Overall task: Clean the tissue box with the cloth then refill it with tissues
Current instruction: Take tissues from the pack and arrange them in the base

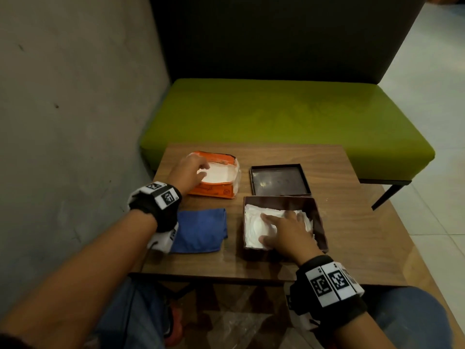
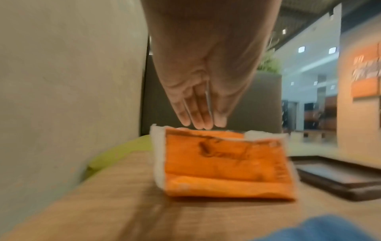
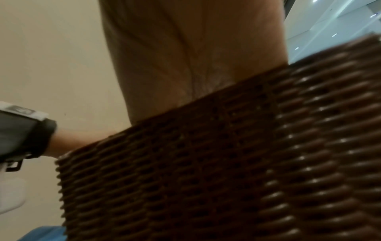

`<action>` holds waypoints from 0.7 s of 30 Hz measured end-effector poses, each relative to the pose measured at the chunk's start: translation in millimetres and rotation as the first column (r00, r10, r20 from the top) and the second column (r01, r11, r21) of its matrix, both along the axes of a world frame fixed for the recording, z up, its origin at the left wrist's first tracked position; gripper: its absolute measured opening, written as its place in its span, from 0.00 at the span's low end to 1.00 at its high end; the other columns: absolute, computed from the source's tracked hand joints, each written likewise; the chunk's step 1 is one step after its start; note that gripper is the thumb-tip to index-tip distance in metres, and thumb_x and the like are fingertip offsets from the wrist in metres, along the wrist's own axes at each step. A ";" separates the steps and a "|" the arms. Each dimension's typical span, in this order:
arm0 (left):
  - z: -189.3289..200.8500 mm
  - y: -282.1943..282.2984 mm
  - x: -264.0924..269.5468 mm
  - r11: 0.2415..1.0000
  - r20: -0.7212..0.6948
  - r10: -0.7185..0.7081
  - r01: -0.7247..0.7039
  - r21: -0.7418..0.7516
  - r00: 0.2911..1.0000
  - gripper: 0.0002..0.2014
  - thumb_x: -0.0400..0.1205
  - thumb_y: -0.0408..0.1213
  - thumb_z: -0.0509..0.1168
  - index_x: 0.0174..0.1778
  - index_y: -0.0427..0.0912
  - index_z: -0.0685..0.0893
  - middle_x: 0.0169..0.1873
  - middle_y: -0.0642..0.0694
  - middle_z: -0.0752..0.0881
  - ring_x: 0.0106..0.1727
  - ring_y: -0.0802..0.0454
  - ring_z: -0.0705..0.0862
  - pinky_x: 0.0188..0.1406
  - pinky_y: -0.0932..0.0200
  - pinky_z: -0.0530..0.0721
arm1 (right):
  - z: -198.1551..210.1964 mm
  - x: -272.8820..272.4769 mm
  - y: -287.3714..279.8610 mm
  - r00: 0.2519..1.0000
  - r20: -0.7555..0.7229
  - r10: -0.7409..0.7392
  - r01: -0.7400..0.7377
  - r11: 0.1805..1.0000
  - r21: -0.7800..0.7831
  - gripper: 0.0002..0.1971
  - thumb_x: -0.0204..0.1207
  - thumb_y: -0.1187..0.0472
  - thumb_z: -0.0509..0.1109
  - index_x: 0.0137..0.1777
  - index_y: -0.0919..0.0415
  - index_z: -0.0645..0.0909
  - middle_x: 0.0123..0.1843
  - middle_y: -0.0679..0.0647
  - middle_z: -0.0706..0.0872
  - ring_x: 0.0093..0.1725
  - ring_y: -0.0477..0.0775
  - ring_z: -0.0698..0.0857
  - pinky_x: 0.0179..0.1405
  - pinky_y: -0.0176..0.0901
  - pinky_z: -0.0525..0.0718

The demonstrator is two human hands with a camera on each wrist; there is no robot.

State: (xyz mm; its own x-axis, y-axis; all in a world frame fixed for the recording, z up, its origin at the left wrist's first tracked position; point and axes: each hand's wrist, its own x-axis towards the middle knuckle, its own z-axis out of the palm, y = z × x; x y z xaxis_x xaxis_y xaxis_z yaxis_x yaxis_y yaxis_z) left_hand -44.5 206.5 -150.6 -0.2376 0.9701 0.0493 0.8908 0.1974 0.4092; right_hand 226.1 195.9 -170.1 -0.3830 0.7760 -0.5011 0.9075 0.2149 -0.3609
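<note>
The brown woven tissue box (image 1: 319, 217) stands open on the wooden table (image 1: 352, 238), holding a stack of white tissues (image 1: 254, 230). My right hand (image 1: 284, 230) lies flat on that stack with fingers spread and straight. In the right wrist view the box wall (image 3: 226, 163) hides the fingers. The torn orange tissue pack (image 1: 216, 192) sits at the far left, white tissues showing inside. My left hand (image 1: 193, 172) reaches into it, straight fingers (image 2: 195, 120) together just over the pack's top (image 2: 222, 164). The blue cloth (image 1: 201, 230) lies folded beside my left wrist.
The box's dark lid (image 1: 279, 180) lies upside down behind the box, also seen as a lid (image 2: 338, 176) to the right of the pack. A green bench (image 1: 276, 114) stands beyond the table, a grey wall (image 1: 63, 109) on the left.
</note>
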 end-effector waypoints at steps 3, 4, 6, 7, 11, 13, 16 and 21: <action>-16.3 17.9 -16.2 0.934 -0.106 -0.189 0.145 -0.326 0.976 0.26 0.76 0.39 0.72 0.71 0.42 0.75 0.72 0.44 0.76 0.75 0.45 0.70 0.73 0.56 0.65 | -4.2 1.1 0.3 1.000 -0.025 -0.009 0.009 1.000 0.007 0.32 0.78 0.46 0.68 0.81 0.36 0.61 0.84 0.59 0.55 0.85 0.67 0.43 0.79 0.72 0.57; -21.5 22.1 -16.4 0.896 -0.146 -0.254 0.176 -0.407 0.956 0.30 0.77 0.40 0.71 0.75 0.42 0.71 0.75 0.43 0.73 0.76 0.45 0.69 0.74 0.55 0.64 | -5.2 1.3 0.7 1.000 -0.025 -0.011 0.011 1.000 0.010 0.32 0.78 0.46 0.68 0.81 0.36 0.62 0.84 0.59 0.55 0.85 0.67 0.44 0.79 0.72 0.57; -30.4 27.9 -12.5 0.844 -0.207 -0.336 0.196 -0.499 0.919 0.33 0.78 0.41 0.69 0.78 0.40 0.66 0.76 0.41 0.70 0.76 0.44 0.69 0.75 0.54 0.65 | -7.5 1.5 2.0 1.000 -0.018 -0.014 0.015 1.000 0.018 0.32 0.77 0.45 0.68 0.80 0.35 0.61 0.84 0.59 0.56 0.84 0.66 0.45 0.79 0.71 0.57; -34.4 29.6 -10.5 0.842 -0.235 -0.348 0.193 -0.503 0.908 0.32 0.78 0.42 0.68 0.78 0.40 0.66 0.75 0.41 0.71 0.75 0.43 0.70 0.74 0.52 0.68 | -8.7 1.4 2.4 1.000 -0.013 -0.014 0.014 1.000 0.021 0.32 0.77 0.45 0.68 0.80 0.35 0.61 0.84 0.59 0.56 0.84 0.66 0.45 0.79 0.71 0.58; -41.3 32.7 -0.8 0.886 -0.358 -0.352 0.185 -0.425 0.865 0.25 0.78 0.40 0.66 0.71 0.40 0.71 0.66 0.40 0.77 0.64 0.41 0.79 0.60 0.48 0.79 | -10.5 1.1 3.7 1.000 -0.005 -0.011 0.011 1.000 0.025 0.32 0.77 0.44 0.68 0.80 0.34 0.60 0.84 0.59 0.55 0.85 0.66 0.45 0.79 0.71 0.58; -43.7 32.9 5.1 0.899 -0.417 -0.345 0.168 -0.405 0.841 0.21 0.80 0.36 0.64 0.69 0.38 0.71 0.64 0.39 0.78 0.62 0.40 0.80 0.54 0.49 0.78 | -10.4 0.8 3.1 1.000 -0.003 -0.006 0.006 1.000 0.026 0.32 0.78 0.45 0.67 0.81 0.34 0.60 0.84 0.59 0.54 0.85 0.66 0.43 0.79 0.71 0.57; -49.5 34.6 10.7 0.919 -0.489 -0.320 0.139 -0.369 0.812 0.17 0.81 0.32 0.59 0.66 0.37 0.70 0.62 0.38 0.78 0.60 0.39 0.81 0.50 0.48 0.78 | -8.9 0.7 1.8 1.000 -0.009 -0.010 0.010 0.999 0.032 0.32 0.78 0.45 0.67 0.81 0.35 0.60 0.84 0.59 0.54 0.85 0.66 0.42 0.80 0.71 0.56; -48.1 38.6 12.0 0.933 -0.475 -0.273 0.109 -0.344 0.836 0.19 0.82 0.34 0.59 0.70 0.38 0.68 0.64 0.37 0.79 0.59 0.37 0.82 0.53 0.46 0.78 | -7.6 0.0 0.8 1.000 -0.001 -0.011 0.011 0.999 0.040 0.32 0.78 0.45 0.67 0.81 0.34 0.60 0.84 0.59 0.53 0.85 0.66 0.42 0.80 0.71 0.56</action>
